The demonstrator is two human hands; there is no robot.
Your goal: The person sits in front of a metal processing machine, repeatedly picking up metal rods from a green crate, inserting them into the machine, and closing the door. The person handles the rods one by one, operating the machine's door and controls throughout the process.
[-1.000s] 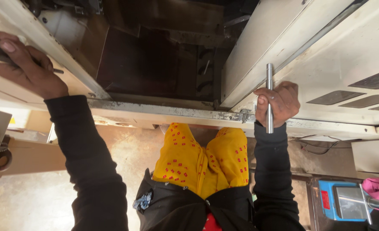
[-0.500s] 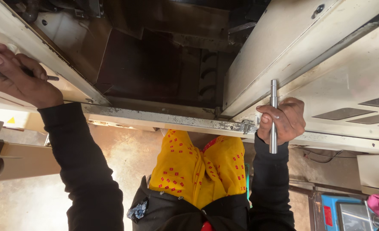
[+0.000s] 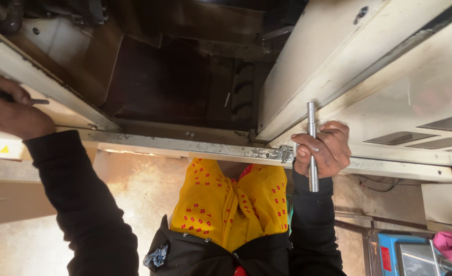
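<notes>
the right hand (image 3: 324,148) is clamped around a steel rod (image 3: 312,148), held upright against the front edge of the machine frame (image 3: 185,145), near its right corner. the left hand (image 3: 9,110) is closed on a thin dark tool (image 3: 34,101) at the frame's left edge, against a slanted panel (image 3: 42,84). the hands are well apart. a yellow scarf (image 3: 226,202) hangs below the frame's front edge.

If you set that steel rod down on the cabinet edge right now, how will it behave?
The metal rod in the right hand looks round and smooth, so it would probably roll. It appears polished, likely slippery. It looks straight and solid, probably stiff and heavy for its size.
</notes>
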